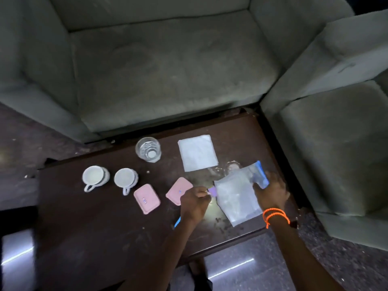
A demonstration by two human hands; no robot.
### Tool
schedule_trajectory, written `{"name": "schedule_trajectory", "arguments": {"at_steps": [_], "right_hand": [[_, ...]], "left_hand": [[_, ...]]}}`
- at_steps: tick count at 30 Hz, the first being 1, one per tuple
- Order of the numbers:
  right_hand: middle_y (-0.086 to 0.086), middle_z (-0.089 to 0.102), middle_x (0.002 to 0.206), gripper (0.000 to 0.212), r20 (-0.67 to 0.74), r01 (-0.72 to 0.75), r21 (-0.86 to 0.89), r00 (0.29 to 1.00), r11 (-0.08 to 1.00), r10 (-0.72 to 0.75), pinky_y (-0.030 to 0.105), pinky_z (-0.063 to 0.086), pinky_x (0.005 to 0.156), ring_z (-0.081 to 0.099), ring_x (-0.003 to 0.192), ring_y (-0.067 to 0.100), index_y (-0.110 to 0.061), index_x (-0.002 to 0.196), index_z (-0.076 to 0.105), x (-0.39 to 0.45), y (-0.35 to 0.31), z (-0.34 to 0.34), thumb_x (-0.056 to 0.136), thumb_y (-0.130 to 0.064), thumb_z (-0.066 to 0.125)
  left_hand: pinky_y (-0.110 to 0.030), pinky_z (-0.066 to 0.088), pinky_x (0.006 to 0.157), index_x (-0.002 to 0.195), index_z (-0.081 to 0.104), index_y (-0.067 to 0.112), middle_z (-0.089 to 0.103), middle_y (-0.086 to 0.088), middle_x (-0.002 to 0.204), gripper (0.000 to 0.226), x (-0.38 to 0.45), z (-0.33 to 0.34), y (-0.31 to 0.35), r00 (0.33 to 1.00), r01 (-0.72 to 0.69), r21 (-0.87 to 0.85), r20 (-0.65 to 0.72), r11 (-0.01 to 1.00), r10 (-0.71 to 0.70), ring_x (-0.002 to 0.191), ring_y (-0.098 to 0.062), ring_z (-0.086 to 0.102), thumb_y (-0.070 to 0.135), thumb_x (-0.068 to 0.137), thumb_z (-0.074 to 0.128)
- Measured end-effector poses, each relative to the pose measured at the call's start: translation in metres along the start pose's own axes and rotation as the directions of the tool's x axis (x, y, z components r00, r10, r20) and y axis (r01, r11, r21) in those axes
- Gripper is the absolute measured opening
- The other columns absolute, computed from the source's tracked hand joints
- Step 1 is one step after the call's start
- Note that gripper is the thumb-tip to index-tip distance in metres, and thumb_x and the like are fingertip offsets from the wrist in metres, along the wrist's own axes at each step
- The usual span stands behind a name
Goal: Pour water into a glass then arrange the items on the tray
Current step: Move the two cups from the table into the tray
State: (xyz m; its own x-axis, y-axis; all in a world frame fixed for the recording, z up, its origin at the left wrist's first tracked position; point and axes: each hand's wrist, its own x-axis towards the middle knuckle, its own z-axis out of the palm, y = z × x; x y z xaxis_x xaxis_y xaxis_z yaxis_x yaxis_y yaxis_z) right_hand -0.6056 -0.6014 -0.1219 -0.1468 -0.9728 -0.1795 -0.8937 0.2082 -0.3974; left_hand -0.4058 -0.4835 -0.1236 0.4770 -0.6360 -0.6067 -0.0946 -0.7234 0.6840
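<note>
Both forearms come in bare, no sleeves in view, the left hand with nothing on its wrist and the right hand wearing orange beaded bracelets looped around its wrist.

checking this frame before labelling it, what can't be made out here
- Head view: the small purple item pinched by the left hand; blurred, mostly hidden by fingers.
- Blue-edged plastic bag contents; motion blur, right hand covers its top.
- Blue object under the left wrist; mostly hidden.
- Markings on the pink cases; too small.
- No tray visible.
</note>
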Motion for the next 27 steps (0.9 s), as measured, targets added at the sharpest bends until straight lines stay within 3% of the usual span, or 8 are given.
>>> {"name": "schedule_trajectory", "arguments": {"at_steps": [3,6,8,10,15,18,21,27], "right_hand": [[0.023,0.069,0.120,0.056,0.033,0.154,0.066,0.987,0.986,-0.156,0.058,0.051,0.094,0.063,0.113,0.045,-0.005,0.125,0.065,-0.029,-0.038,0.015,0.073,-0.013,0.086],[0.020,0.071,0.121,0.052,0.082,0.275,0.203,0.952,0.940,-0.296,0.052,0.053,0.097,0.065,0.113,0.040,-0.005,0.122,0.067,-0.066,-0.079,0.037,0.074,-0.008,0.085],[0.014,0.072,0.120,0.048,0.109,0.361,0.276,0.909,0.891,-0.402,0.047,0.053,0.098,0.065,0.114,0.036,-0.010,0.118,0.069,-0.093,-0.106,0.054,0.072,-0.005,0.084],[0.012,0.072,0.117,0.047,0.158,0.415,0.319,0.863,0.852,-0.479,0.042,0.052,0.099,0.065,0.111,0.034,-0.013,0.116,0.069,-0.121,-0.133,0.069,0.071,-0.005,0.082],[0.009,0.071,0.117,0.047,0.300,0.460,0.365,0.765,0.810,-0.570,0.043,0.053,0.095,0.065,0.107,0.032,-0.013,0.119,0.067,-0.177,-0.197,0.103,0.074,-0.012,0.080],[0.010,0.064,0.132,0.050,0.372,0.496,0.341,0.709,0.798,-0.599,0.043,0.051,0.099,0.060,0.119,0.034,-0.017,0.128,0.060,-0.198,-0.231,0.120,0.081,-0.024,0.077],[0.013,0.057,0.133,0.058,0.387,0.563,0.287,0.672,0.775,-0.632,0.043,0.049,0.097,0.054,0.121,0.038,-0.012,0.132,0.055,-0.210,-0.261,0.139,0.081,-0.031,0.078],[0.013,0.048,0.138,0.074,0.370,0.634,0.080,0.698,0.769,-0.614,0.047,0.042,0.106,0.047,0.125,0.035,-0.014,0.137,0.046,-0.209,-0.296,0.173,0.078,-0.040,0.080]], "left_hand": [[-0.017,0.055,0.079,0.091,0.079,0.016,0.081,0.001,0.089,0.014,0.001,-0.040,-0.005,0.996,0.014,-0.119,-0.088,0.993,-0.024,0.077,0.000,0.071,0.011,0.079,0.075],[-0.010,0.053,0.071,0.096,0.079,0.019,0.081,-0.004,0.091,0.018,0.002,-0.084,-0.015,0.983,0.037,-0.214,-0.168,0.976,-0.075,0.081,-0.011,0.073,0.011,0.081,0.076],[-0.030,0.061,0.085,0.101,0.078,0.014,0.080,-0.011,0.091,0.019,0.002,-0.114,-0.026,0.980,0.014,-0.259,-0.186,0.966,-0.064,0.087,-0.026,0.076,0.009,0.083,0.075],[-0.048,0.062,0.083,0.101,0.077,0.012,0.079,-0.013,0.087,0.019,-0.002,-0.145,-0.039,0.970,-0.037,-0.285,-0.239,0.958,-0.034,0.084,-0.029,0.076,0.006,0.084,0.074],[-0.023,0.055,0.071,0.095,0.077,0.027,0.074,0.013,0.078,0.020,-0.007,-0.224,-0.071,0.867,-0.135,-0.006,-0.484,0.991,0.115,0.075,0.010,0.067,0.017,0.080,0.068],[-0.032,0.052,0.077,0.102,0.074,0.025,0.072,0.002,0.094,0.025,0.002,-0.268,-0.088,0.802,-0.095,0.141,-0.575,0.985,0.160,0.086,-0.009,0.067,0.021,0.077,0.074],[-0.041,0.051,0.090,0.123,0.067,0.021,0.063,-0.007,0.116,0.050,0.021,-0.301,-0.104,0.828,-0.021,0.285,-0.532,0.958,0.177,0.111,-0.031,0.060,0.024,0.075,0.081],[-0.048,0.047,0.106,0.147,0.052,0.020,0.055,-0.008,0.138,0.088,0.059,-0.323,-0.120,0.948,-0.137,0.372,-0.221,0.918,0.231,0.128,-0.032,0.052,0.035,0.070,0.091]]}}
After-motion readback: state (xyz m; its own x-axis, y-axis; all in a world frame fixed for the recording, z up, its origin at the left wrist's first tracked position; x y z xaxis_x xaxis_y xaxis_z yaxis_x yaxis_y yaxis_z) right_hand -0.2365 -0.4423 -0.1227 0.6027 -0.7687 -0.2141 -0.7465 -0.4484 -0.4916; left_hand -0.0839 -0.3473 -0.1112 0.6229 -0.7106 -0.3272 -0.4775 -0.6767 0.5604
